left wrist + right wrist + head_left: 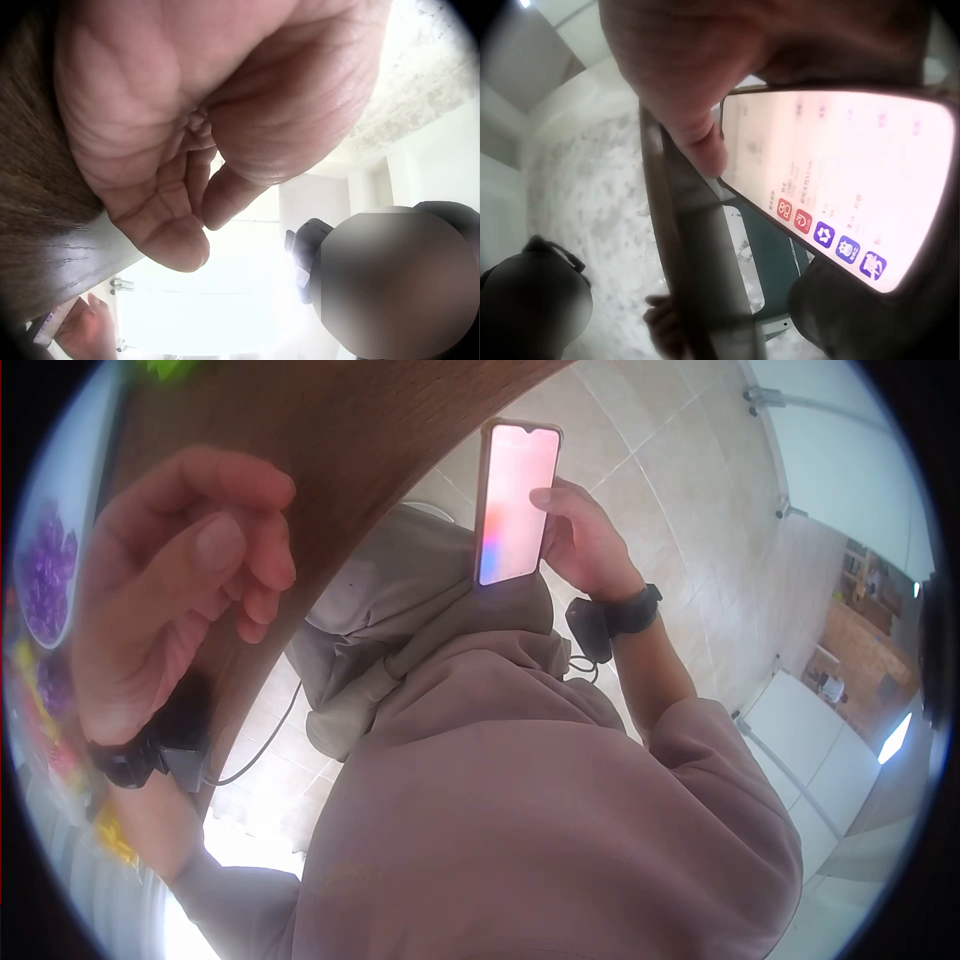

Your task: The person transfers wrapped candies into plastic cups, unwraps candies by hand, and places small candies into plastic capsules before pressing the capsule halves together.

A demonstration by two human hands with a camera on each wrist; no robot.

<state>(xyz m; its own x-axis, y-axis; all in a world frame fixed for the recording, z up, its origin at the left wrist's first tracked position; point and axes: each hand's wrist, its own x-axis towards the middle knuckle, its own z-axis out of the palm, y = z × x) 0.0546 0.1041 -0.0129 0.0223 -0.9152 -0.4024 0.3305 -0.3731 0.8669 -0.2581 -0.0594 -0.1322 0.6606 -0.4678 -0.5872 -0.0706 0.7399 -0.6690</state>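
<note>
My right hand grips a smartphone by its side, over my lap, with the thumb at the edge of the lit screen. In the right wrist view the phone shows a pale screen with a row of red and purple app icons, and the thumb lies along its border. At the brown table, my left hand hangs with loosely bent fingers and nothing between them. Seen from the left wrist, the palm and bent fingers are beside the wood surface.
The dark wooden table curves along my left side. Purple flowers and yellow pieces lie at the far left, a bright green item at the top. Cables hang from both wrist cameras. White cabinets stand on the right over tiled floor.
</note>
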